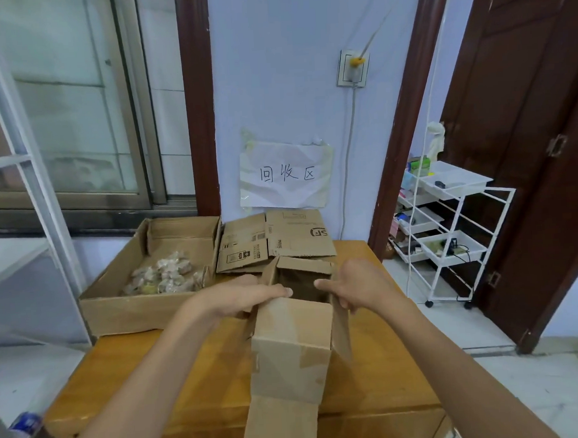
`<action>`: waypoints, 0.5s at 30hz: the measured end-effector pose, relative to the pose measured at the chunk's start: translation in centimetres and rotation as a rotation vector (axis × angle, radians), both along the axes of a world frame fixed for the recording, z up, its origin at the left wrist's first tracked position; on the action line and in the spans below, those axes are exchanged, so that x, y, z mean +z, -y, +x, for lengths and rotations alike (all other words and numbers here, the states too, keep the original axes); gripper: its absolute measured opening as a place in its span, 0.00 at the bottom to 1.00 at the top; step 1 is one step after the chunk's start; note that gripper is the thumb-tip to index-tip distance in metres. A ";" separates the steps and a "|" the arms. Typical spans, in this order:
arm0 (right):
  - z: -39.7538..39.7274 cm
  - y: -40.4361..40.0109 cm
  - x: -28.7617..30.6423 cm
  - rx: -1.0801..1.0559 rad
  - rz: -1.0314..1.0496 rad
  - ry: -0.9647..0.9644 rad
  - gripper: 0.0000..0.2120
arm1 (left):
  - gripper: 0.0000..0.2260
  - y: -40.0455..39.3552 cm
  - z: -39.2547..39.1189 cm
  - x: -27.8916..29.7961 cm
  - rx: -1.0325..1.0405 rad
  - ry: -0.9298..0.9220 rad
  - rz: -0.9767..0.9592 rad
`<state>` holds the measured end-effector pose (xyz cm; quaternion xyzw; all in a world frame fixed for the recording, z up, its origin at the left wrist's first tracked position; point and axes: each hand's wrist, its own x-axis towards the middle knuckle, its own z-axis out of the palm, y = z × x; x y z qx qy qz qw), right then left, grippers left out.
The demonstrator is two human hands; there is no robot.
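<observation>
The small cardboard box (292, 349) was tilted, open-topped, over the middle of the table (188, 374). My left hand (248, 296) gripped its rim at nine o'clock and my right hand (361, 287) at three. A flattened carton (275, 239) lay at twelve.

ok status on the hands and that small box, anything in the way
Hands: left hand and right hand both grip the small box at its open top. Flaps out, over the table. Flattened cardboard just behind, big carton at left.
</observation>
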<state>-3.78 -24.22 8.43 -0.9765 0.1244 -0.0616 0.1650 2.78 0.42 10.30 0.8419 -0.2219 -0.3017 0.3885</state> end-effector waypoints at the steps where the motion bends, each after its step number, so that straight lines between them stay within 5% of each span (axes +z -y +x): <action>1: 0.4 0.0 0.5 0.003 -0.054 -0.049 0.37 | 0.27 -0.5 -0.5 0.7 -0.093 -0.047 -0.026; 6: 2.1 -0.4 1.7 -0.110 -0.049 -0.101 0.43 | 0.62 -1.2 -1.6 0.2 -0.331 0.140 0.161; 8: 2.8 -0.7 2.4 -0.147 -0.027 -0.122 0.42 | 0.66 -0.7 -2.7 -1.9 -0.325 0.285 0.229; 15: 8.2 2.2 3.3 -0.287 -0.216 -0.260 0.34 | 0.63 -0.3 -4.4 -6.8 -0.049 0.501 -0.051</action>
